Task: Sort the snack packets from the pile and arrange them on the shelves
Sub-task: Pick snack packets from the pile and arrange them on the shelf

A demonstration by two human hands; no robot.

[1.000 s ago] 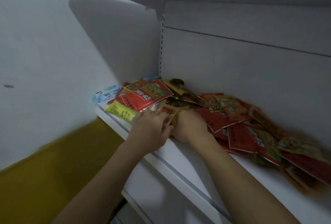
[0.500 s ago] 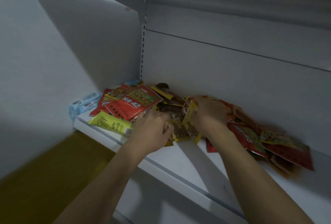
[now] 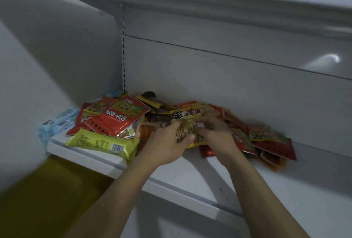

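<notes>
The yellow-and-brown foil snack packet is pinched between left hand and right hand, just above the white metal shelf. Either side of the hands, the pile of red and yellow packets lies jumbled; sorting seems barely begun.

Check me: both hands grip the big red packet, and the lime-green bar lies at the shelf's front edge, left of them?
No. The head view shows the left hand and right hand gripping a yellow packet; the big red packet lies in the pile, left of them. The lime-green bar is as you said.
</notes>
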